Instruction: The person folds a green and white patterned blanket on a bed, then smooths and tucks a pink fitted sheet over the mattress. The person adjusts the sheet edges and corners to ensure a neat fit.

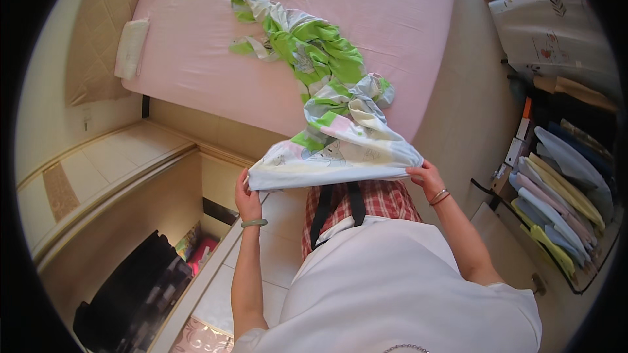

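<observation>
A large printed cloth, green, white and pink with cartoon figures, looks like a bed sheet or duvet cover. Its near edge is stretched between my two hands in front of my waist. My left hand is closed on the left corner, and my right hand grips the right corner. From there the cloth narrows and runs away from me onto the bed, where the rest lies bunched and twisted. Beneath it is a pink fitted sheet covering the mattress.
A folded white towel-like cloth lies at the bed's left edge. On the left stands an open cabinet with dark clothes inside. To the right, several garments hang in a rack, beside a white printed cover.
</observation>
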Demonstrator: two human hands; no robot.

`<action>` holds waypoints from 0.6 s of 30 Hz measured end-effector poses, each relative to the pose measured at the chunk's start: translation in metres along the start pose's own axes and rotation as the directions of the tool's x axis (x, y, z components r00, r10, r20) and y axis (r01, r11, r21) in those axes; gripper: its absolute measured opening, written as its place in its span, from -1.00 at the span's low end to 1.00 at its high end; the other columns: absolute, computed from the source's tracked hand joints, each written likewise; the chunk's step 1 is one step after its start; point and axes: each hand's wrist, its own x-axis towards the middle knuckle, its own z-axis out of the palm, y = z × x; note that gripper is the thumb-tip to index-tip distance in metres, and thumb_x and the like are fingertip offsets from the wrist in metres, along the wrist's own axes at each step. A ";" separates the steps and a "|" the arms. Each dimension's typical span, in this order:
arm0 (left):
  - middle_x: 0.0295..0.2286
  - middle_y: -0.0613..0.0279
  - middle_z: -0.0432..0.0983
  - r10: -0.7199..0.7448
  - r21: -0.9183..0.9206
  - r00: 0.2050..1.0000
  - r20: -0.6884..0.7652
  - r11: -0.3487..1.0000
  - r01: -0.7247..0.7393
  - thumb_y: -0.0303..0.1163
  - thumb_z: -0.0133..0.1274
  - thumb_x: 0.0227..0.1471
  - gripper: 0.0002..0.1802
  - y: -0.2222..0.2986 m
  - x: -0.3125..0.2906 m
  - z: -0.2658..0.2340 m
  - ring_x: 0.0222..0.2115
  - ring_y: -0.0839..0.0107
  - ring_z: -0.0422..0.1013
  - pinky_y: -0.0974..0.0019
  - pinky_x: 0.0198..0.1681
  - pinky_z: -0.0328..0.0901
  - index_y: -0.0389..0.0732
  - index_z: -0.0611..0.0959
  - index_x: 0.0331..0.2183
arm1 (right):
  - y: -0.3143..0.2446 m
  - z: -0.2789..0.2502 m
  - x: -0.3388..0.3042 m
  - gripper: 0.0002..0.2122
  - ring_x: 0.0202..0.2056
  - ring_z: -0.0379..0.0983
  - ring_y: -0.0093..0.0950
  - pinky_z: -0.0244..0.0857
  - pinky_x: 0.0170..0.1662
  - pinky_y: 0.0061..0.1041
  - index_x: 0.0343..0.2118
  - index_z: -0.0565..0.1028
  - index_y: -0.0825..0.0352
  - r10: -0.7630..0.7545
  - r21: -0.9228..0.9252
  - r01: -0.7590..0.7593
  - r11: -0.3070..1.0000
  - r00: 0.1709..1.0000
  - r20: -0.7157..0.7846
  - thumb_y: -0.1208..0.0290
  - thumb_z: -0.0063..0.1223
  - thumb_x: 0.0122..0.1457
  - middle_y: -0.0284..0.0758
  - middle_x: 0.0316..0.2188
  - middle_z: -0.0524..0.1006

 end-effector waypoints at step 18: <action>-0.34 0.13 0.57 -0.328 0.711 0.748 0.576 0.652 -0.262 -0.30 0.34 -0.24 -0.63 0.009 0.241 -0.133 -0.31 0.34 0.50 0.27 -0.25 0.38 -0.12 0.68 -0.28 | 0.003 0.149 0.079 -0.64 -0.12 0.46 -0.31 0.37 -0.03 -0.24 0.03 0.34 0.37 -0.101 0.775 0.045 0.630 0.995 0.024 0.43 0.02 0.17 -0.19 -0.12 0.49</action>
